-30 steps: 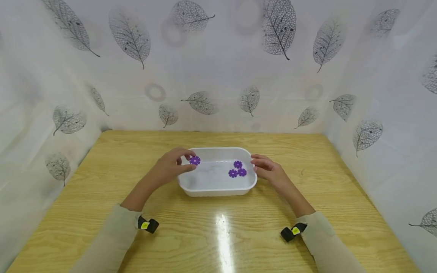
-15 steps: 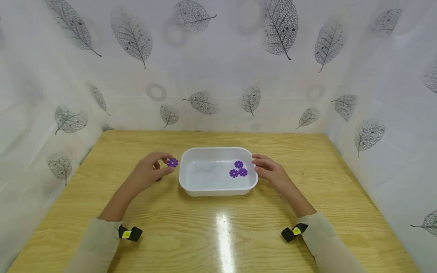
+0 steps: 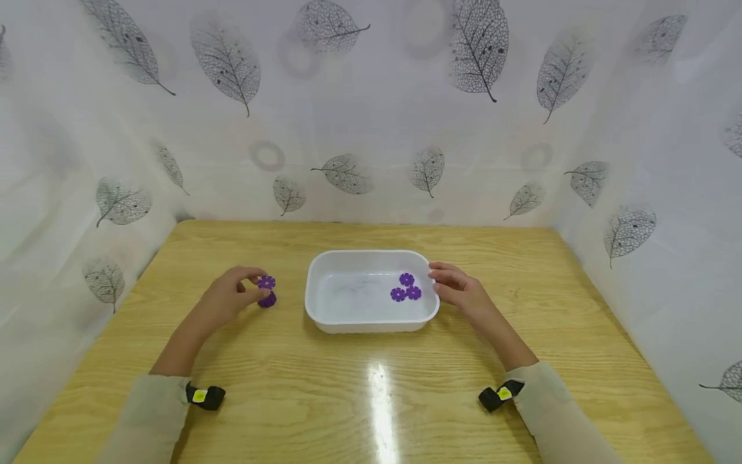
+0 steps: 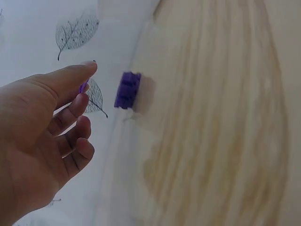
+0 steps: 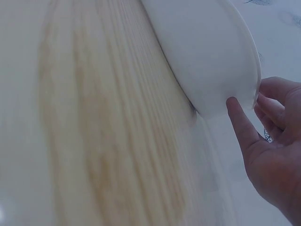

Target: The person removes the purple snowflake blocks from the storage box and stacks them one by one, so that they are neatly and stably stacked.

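My left hand (image 3: 223,299) pinches a purple flower-shaped disc (image 3: 266,282) between thumb and fingertips. Just below that disc, a short stack of purple discs (image 3: 267,299) stands on the wooden table; the left wrist view shows the stack (image 4: 128,90) from the side, with the held disc (image 4: 83,86) seen edge-on. A white rectangular tray (image 3: 371,322) lies in the middle, and three purple flower discs (image 3: 406,287) sit at the right of its floor. At the tray's right end my right hand (image 3: 464,293) holds the rim, thumb (image 5: 237,115) against the outer wall.
The wooden table (image 3: 324,399) extends around the tray on every side. A pale curtain (image 3: 371,116) with leaf prints encloses its back and sides. Each sleeve carries a black strap, the left strap (image 3: 205,396) and the right strap (image 3: 501,394).
My left hand has carried the pinched disc out from over the tray's left end, leftward to above the stack, which came into view. My right hand stays at the tray's end.
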